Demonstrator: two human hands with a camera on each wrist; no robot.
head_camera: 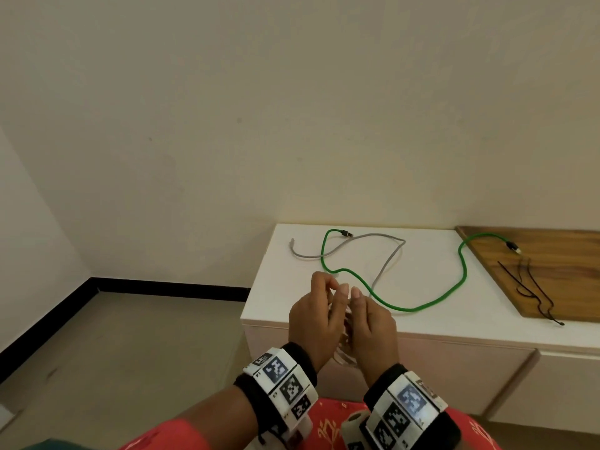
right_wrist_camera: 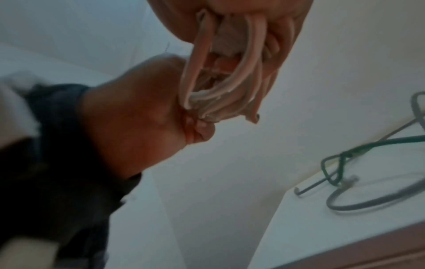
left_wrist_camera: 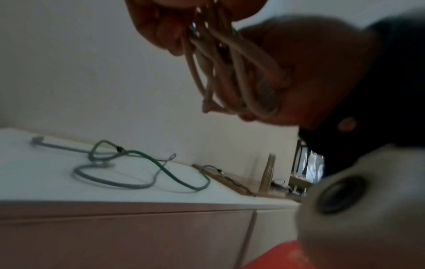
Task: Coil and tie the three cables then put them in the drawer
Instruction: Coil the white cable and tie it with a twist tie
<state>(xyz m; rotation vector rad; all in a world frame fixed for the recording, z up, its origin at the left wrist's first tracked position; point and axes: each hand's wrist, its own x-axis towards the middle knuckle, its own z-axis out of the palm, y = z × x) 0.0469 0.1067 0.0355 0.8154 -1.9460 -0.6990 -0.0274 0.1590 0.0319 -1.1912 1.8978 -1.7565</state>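
Note:
Both hands are held together in front of the white cabinet point(head_camera: 454, 326), gripping one coiled pale cable point(head_camera: 344, 354) between them. My left hand point(head_camera: 319, 306) has its fingers curled round the top of the coil point(left_wrist_camera: 230, 72). My right hand point(head_camera: 370, 319) closes on the same loops point(right_wrist_camera: 220, 72), which hang below my palms. A green cable point(head_camera: 422, 306) lies loose and uncoiled across the cabinet top, crossing a grey cable point(head_camera: 383, 267). Both show again in the wrist views: the green cable point(left_wrist_camera: 179, 182) and the grey cable point(right_wrist_camera: 368, 205).
A wooden board point(head_camera: 568, 254) lies at the cabinet's right end with thin black ties point(head_camera: 532, 287) on it and one plug of the green cable. A closed drawer front point(head_camera: 454, 368) sits below the top. Bare floor point(head_camera: 130, 352) lies to the left.

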